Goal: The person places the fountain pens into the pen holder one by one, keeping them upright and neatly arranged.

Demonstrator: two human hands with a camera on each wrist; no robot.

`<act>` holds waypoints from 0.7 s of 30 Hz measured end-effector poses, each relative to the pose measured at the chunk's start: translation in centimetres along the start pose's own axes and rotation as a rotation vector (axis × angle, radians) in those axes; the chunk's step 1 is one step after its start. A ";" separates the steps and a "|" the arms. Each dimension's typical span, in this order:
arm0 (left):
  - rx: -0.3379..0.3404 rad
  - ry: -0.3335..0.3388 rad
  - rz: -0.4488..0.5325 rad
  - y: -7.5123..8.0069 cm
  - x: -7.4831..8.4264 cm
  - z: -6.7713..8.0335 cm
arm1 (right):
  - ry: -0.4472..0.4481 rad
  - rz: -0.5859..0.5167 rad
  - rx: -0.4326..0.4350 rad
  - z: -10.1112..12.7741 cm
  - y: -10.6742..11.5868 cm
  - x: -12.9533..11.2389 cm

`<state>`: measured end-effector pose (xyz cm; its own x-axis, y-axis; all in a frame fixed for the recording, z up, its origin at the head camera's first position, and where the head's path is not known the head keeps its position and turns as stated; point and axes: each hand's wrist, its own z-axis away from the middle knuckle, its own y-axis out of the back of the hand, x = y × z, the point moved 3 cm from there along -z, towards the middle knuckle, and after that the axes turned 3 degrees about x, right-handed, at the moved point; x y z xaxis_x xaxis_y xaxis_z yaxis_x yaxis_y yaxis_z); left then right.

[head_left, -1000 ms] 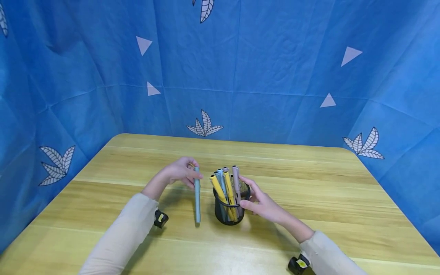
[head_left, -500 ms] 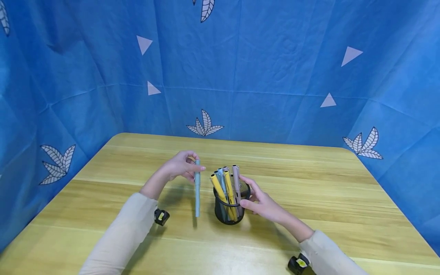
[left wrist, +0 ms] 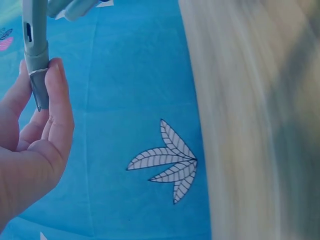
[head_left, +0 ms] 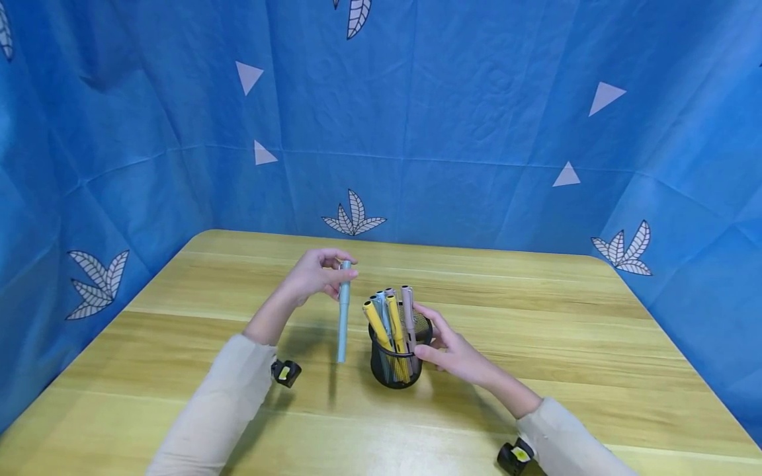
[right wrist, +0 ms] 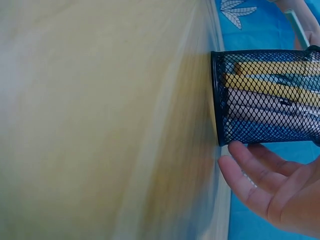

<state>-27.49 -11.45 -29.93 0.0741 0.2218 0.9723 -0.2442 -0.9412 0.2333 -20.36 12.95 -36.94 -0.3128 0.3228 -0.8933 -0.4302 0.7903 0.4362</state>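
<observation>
In the head view, my left hand point(head_left: 314, 276) pinches a light blue pen point(head_left: 343, 324) near its top, between thumb and fingers. The pen hangs nearly upright above the table, left of a black mesh pen holder point(head_left: 381, 370). In the left wrist view, the clip end of the pen point(left wrist: 36, 30) sits between thumb and fingertips. My right hand point(head_left: 455, 356) holds the holder from the right, thumb by the near rim and fingers around the far side. Inside the holder lean yellow pens point(head_left: 377, 322), lilac pens point(head_left: 408, 314) and light blue ones.
The holder stands on a light wood table point(head_left: 524, 311). A blue cloth point(head_left: 464, 132) with leaf and triangle prints hangs behind and at both sides. Black wrist cameras point(head_left: 287, 373) sit under both sleeves.
My left hand has risen and moved slightly away from me and to the right, lifting the light blue pen higher off the table. The right hand and the holder have stayed in place.
</observation>
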 end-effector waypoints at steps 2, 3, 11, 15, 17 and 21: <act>0.022 -0.026 0.001 0.0 0.4 0.0 | 0.004 -0.001 0.002 0.0 0.0 0.0; 0.035 -0.037 0.005 0.0 0.6 0.0 | 0.005 -0.004 0.001 0.0 0.0 0.0; 0.125 -0.170 0.038 -0.4 2.5 0.2 | 0.005 -0.015 -0.004 0.0 0.0 0.0; 0.158 -0.219 0.012 -0.8 3.2 0.2 | 0.006 -0.014 -0.003 0.0 0.1 0.0; 0.173 -0.240 0.009 -0.9 3.4 0.2 | 0.007 -0.014 -0.003 -0.1 0.1 0.2; 0.202 -0.274 0.010 -1.2 3.6 0.2 | 0.005 -0.014 -0.004 0.0 0.1 0.2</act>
<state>-26.69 -9.55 -26.67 0.3362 0.1613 0.9279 -0.0517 -0.9806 0.1892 -20.49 13.07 -37.09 -0.3114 0.3092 -0.8986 -0.4378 0.7926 0.4244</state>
